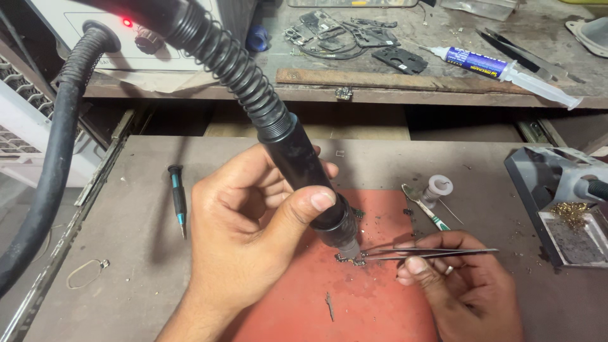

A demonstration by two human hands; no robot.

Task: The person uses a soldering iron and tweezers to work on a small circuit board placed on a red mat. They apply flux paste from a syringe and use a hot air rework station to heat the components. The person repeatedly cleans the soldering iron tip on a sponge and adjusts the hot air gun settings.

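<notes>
On the near pull-out bench (158, 304), a red work mat (373, 297) lies under both hands. Largest item: hot-air wand (297, 158), black barrel with a ribbed hose running up left to the station (107, 38) on the far shelf, red light on. Left hand (247, 247) is wrapped closed around the barrel, thumb on top, nozzle pointing down just above the mat. Right hand (462, 285) pinches thin metal tweezers (430, 253) closed, tips reaching left to a small metal component (351, 258) on the mat, right under the nozzle. Can't tell if the tips actually grip the part or only touch it.

Step in hand looks like heating the part while holding it with the tweezers. Next move likely needs the nozzle kept steady over it and a light lift.

Nearby: small screwdriver (178, 199) left, solder spool (438, 187) and tip-cleaner tray (570, 221) right, syringe tube (506, 69) far.
</notes>
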